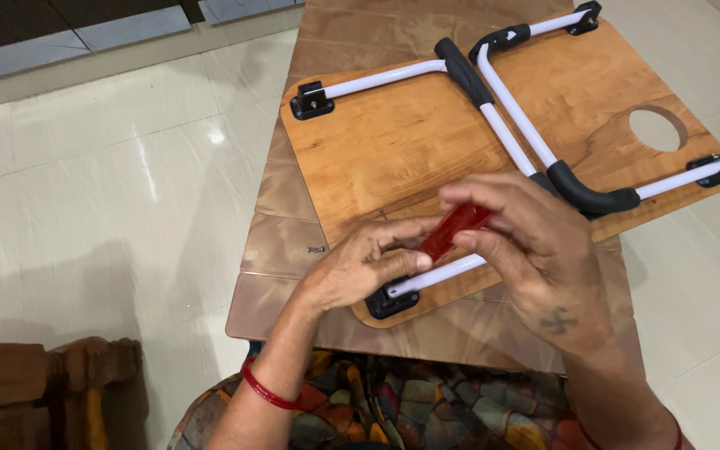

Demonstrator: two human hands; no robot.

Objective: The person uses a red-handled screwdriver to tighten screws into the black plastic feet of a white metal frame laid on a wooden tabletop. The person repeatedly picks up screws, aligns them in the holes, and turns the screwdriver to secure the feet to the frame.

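A wooden lap tray (393, 146) lies upside down on a brown table (281, 242), its white folding legs (510, 117) with black grips folded flat. My right hand (535, 250) grips the red handle of a screwdriver (453, 229) above the near corner of the tray. My left hand (360, 267) pinches at the lower end of the tool, just over the black corner bracket (389, 302). The tool's tip is hidden by my fingers.
A small loose screw (316, 249) lies on the table left of the tray. The tray has a round cutout (658, 129) at the right. Pale floor tiles (93, 192) surround the table, and a carved wooden chair part (52, 375) is at lower left.
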